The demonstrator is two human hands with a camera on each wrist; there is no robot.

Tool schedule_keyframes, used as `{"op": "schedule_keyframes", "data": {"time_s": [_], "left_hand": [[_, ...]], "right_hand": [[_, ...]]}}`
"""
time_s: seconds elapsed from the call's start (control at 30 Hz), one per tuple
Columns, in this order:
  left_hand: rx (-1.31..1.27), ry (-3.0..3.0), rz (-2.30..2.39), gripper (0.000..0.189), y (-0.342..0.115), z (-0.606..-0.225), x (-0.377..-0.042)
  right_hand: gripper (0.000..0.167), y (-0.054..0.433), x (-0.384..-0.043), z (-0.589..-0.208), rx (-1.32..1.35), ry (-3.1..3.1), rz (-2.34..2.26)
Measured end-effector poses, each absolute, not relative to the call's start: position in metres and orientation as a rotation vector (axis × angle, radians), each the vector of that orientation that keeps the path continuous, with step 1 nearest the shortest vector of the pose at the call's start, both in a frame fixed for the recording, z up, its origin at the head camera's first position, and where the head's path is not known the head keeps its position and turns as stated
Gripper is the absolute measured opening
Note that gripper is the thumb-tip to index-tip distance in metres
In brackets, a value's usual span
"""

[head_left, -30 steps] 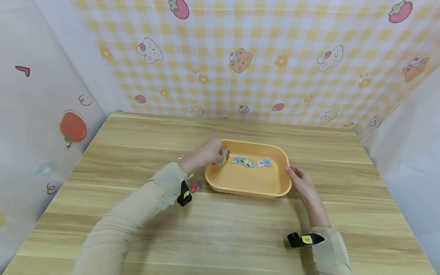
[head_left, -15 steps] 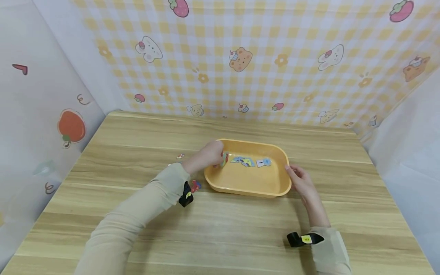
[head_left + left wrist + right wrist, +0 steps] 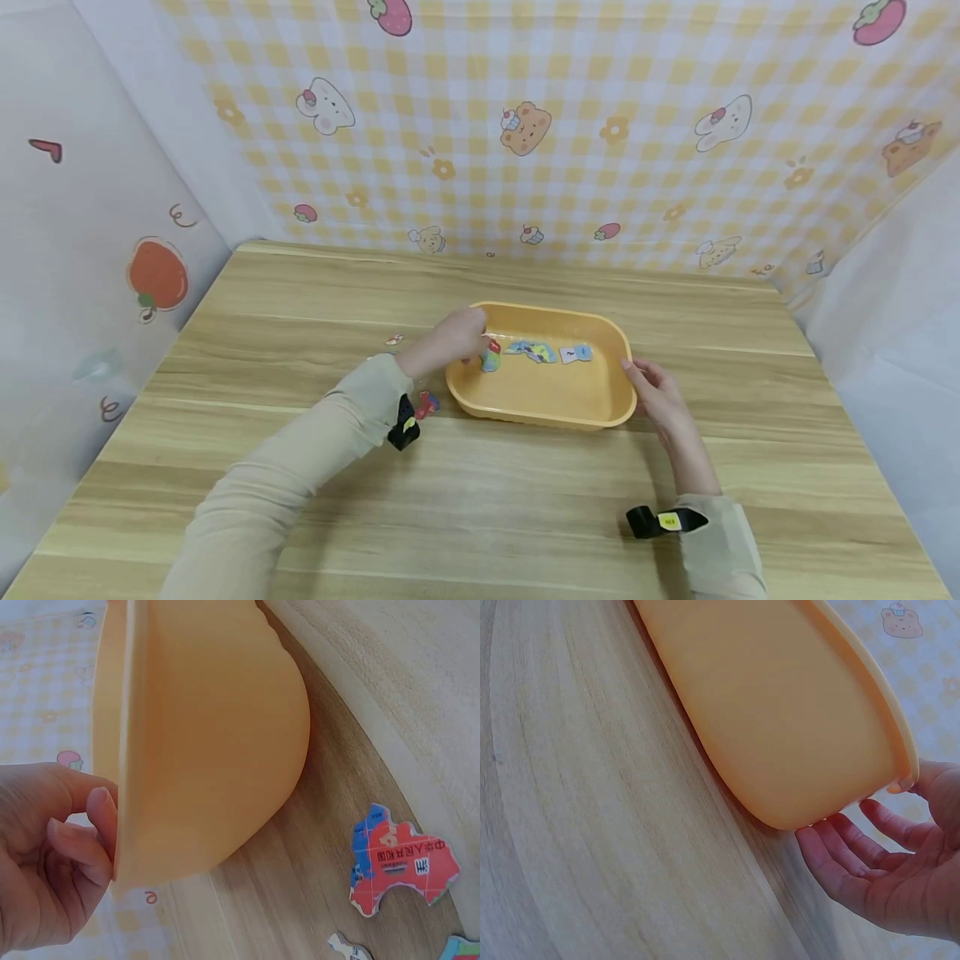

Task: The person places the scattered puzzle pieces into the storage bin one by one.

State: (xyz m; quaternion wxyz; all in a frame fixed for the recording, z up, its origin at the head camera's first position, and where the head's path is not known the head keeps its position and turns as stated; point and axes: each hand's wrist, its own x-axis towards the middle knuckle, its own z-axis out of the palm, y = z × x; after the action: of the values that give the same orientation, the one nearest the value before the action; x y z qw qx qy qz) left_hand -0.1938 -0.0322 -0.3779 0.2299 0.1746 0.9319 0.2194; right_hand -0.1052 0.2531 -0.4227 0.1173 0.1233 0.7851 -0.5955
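Observation:
A yellow plastic tray (image 3: 540,396) stands on the table. My left hand (image 3: 457,337) reaches over its left end and holds a red and green puzzle piece (image 3: 491,358) inside; the gripping fingertips are hidden behind the rim in the left wrist view. My right hand (image 3: 654,387) grips the tray's right end, thumb at the rim and fingers (image 3: 840,862) against the outer wall. Farther right in the tray lie a blue and yellow puzzle piece (image 3: 534,352) and a white and blue piece (image 3: 576,355).
Left of the tray on the wooden table (image 3: 480,508) lies a red and blue map puzzle piece (image 3: 405,859) with printed characters. Close by are a small white piece (image 3: 349,946) and a blue-green piece (image 3: 461,949). A checked cloth (image 3: 570,150) hangs behind the table.
The red and green puzzle piece has turned so more of its face shows, beside the left fingers. The left hand has shifted slightly; the right hand stays at the tray's end.

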Motion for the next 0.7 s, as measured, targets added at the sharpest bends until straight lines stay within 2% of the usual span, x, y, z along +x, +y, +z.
{"op": "schedule_keyframes", "data": {"time_s": [0.17,0.3,0.57,0.7], "left_hand": [[0.455,2.557,0.664,0.016,-0.037,-0.375,-0.194],[0.483,2.547,0.750,0.023,-0.045,-0.376,-0.196],[0.668,2.612,0.932,0.023,-0.064,-0.383,-0.201],[0.679,2.683,0.995,0.023,-0.078,-0.385,-0.201]], "right_hand": [[0.065,0.254,-0.105,-0.424,0.356,2.310,-1.734],[0.064,0.254,-0.105,-0.425,0.359,2.313,-1.739],[0.064,0.254,-0.105,-0.425,0.350,2.309,-1.750],[0.065,0.254,-0.105,-0.425,0.356,2.310,-1.746]]}}
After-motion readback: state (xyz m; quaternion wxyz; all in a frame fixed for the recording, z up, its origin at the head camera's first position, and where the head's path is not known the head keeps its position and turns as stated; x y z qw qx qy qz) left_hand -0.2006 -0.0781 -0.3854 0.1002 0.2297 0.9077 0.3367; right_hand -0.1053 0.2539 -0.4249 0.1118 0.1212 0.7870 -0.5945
